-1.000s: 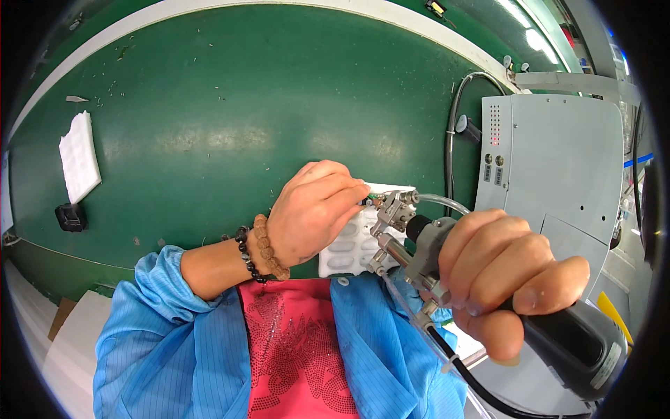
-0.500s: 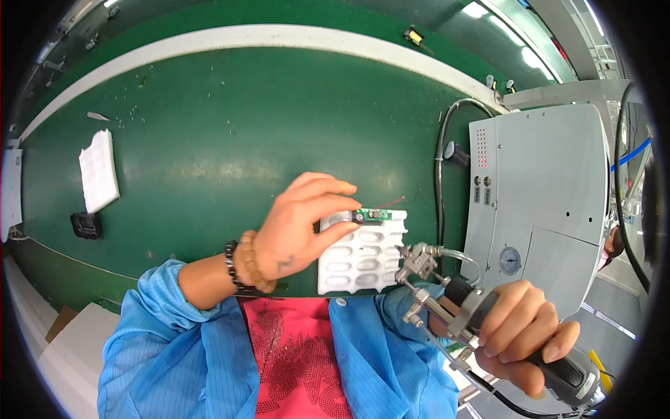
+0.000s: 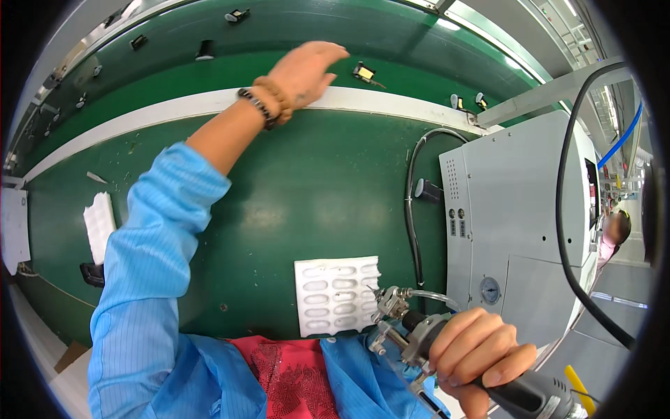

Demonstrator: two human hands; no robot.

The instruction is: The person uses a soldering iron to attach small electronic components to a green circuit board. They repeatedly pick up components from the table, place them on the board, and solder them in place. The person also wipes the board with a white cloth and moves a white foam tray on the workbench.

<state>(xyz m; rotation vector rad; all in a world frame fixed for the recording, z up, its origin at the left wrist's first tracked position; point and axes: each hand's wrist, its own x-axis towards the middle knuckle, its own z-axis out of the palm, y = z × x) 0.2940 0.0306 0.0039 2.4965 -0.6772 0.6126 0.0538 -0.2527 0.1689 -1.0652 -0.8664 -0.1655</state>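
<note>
My left hand [image 3: 307, 70] is stretched out over the white rail at the far side of the bench, fingers apart, and nothing shows in it. Nearest to it is a small black part with a yellow block [image 3: 363, 72] on the green belt. My right hand [image 3: 481, 349] is wrapped round the dark handle of an electric screwdriver [image 3: 513, 391] with a metal head and a clear feed tube. The tip of that tool is by the right edge of a white foam tray [image 3: 324, 285] with oval hollows. I cannot see the green circuit board now.
A grey machine [image 3: 516, 188] with a round gauge stands at the right, with a black cable [image 3: 410, 202] beside it. Several small parts lie along the far belt [image 3: 279, 31]. A white foam piece [image 3: 100, 227] and a black holder [image 3: 92, 274] are at the left.
My left hand has left the foam tray and moved far forward to the belt. The green circuit board is gone from the tray. My right hand still holds the screwdriver.
</note>
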